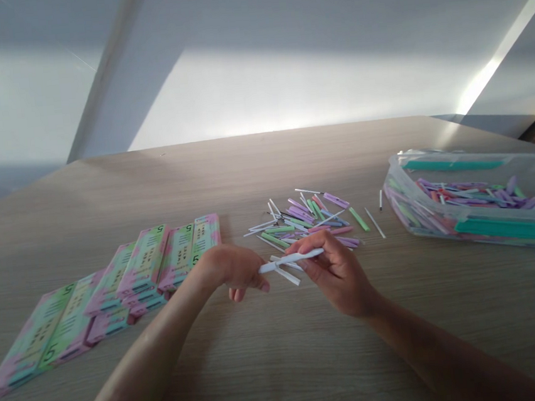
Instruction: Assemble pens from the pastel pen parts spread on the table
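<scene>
My left hand [236,269] is bent down at the wrist, its thumb and fingers closed at the left end of a thin white stick [274,265]. My right hand [335,273] pinches the same stick near its other end. More thin white pieces [290,276] stick out below it from the right hand's fingers; whether they are joined to it I cannot tell. Just beyond the hands lies a loose pile of slim purple, green, pink and blue tubes [299,213] mixed with white sticks. A few pieces, among them a green tube [359,219], lie at its right.
Pastel pink-and-green printed boxes [143,263] marked 5 are stacked in rows on the left. On the right stands a clear plastic bin [433,225] with teal handles, holding many similar coloured pieces. A pale wall [261,94] rises behind the wooden table [227,173].
</scene>
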Demonstrator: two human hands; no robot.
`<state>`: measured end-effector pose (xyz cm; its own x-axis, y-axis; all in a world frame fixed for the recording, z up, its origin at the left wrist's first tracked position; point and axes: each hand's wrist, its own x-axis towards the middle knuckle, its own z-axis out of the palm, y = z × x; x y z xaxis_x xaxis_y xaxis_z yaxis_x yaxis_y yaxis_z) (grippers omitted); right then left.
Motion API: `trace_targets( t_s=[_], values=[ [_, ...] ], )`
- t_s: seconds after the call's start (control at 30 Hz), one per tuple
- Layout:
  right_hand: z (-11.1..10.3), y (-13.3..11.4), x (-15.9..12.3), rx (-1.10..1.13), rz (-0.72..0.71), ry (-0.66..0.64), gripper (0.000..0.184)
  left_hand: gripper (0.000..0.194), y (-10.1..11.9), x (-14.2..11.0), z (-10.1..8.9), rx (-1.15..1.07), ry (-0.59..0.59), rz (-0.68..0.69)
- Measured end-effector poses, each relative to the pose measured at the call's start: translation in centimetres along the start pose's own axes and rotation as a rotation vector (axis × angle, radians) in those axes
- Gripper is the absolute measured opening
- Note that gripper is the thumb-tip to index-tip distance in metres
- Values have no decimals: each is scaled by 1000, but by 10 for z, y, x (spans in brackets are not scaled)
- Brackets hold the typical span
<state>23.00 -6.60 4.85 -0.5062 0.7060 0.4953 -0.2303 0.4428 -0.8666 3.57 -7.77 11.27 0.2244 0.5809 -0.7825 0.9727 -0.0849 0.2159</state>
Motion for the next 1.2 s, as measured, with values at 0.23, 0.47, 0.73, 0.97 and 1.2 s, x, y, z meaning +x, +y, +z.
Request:
trace_targets(
  t_s=[0.23, 0.47, 0.73, 0.97, 1.2],
  values=[
    [-13, -2, 3, -379, 4, -23, 11, 30, -1, -1, 0, -21, 23, -13],
    [-15, -7, 5, -456, -54, -67, 9, 32, 0, -1, 1, -20, 11, 6],
    [-14, 0, 5, -195, 26, -122, 11, 30, 2, -1, 0, 24, 32, -9],
    [-1, 4, 0, 82, 90, -94, 11, 34, 5, -7, 1, 35, 93, -9],
    [9, 7, 5, 290, 112, 27, 13, 43, 8, -9, -2, 124, 215, 64]
  ],
)
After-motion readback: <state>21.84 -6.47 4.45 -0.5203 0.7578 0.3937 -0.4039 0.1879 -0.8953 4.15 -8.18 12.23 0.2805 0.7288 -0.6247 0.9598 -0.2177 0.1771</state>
